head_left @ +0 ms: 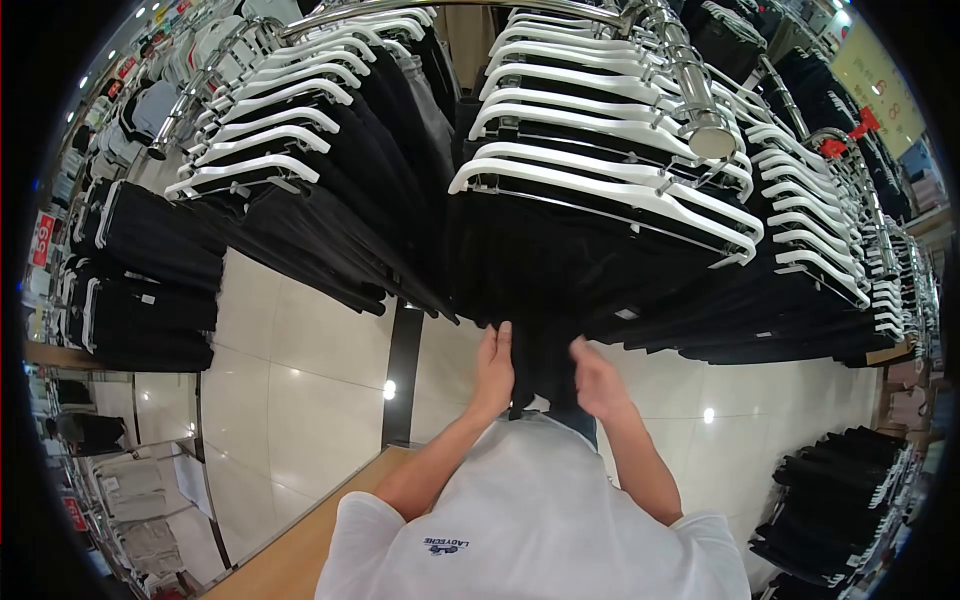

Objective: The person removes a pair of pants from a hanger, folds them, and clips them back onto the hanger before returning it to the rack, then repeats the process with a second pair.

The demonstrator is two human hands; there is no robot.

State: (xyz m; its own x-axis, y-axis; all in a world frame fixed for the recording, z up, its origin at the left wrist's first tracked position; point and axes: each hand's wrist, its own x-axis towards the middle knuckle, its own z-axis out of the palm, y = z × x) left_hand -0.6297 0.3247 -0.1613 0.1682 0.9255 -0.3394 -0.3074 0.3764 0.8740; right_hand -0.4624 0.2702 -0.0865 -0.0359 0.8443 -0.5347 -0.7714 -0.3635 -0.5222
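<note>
Black trousers (560, 250) hang from white hangers (610, 185) on the rack in front of me. My left hand (493, 372) is at the lower left edge of the black cloth, fingers pointing up and close together, with the fingertips touching or almost touching the cloth. On the other side of the hanging cloth is my right hand (598, 380), slightly blurred, its thumb and fingers near the edge. Whether either hand pinches the cloth is hard to make out. A small pale tag (627, 314) shows on the trousers.
More black trousers (330, 230) hang at the left on white hangers. A metal rail end (710, 140) juts towards me above the hangers. Another rack (820, 230) stands at the right. A wooden surface (310, 530) lies at the lower left, beside pale floor tiles (300, 400).
</note>
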